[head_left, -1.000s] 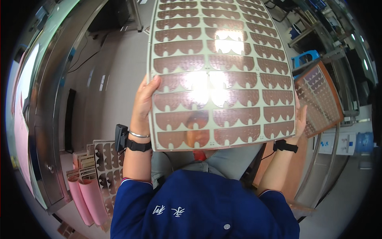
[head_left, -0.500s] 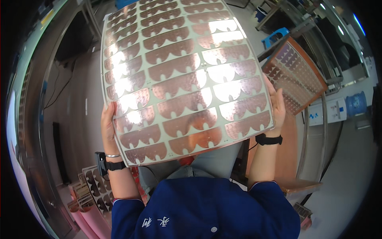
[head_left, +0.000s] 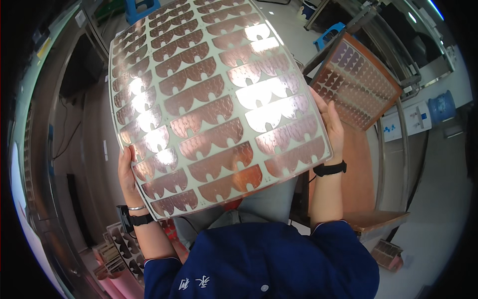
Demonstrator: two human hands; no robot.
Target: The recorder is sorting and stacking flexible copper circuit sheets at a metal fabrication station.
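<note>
Between my two hands is a large flat circuit board panel, pale with rows of shiny copper-coloured scalloped shapes. It is held up and tilted over my lap, with bright light glaring off its surface. My left hand grips the left edge near the lower corner, thumb on top and the other fingers mostly hidden beneath. On the right edge, my right hand is closed round the border, its palm side partly behind the panel. Both wrists wear black bands.
To the right, another patterned panel leans on an orange-brown board beside a metal frame. A blue stool stands behind it, and a water dispenser is farther right. At lower left are stacked panels and pink rolls.
The panel has shifted left and turned slightly counter-clockwise, with its lower left corner closer to me. Both hands moved along with it, and the glare sits on different shapes.
</note>
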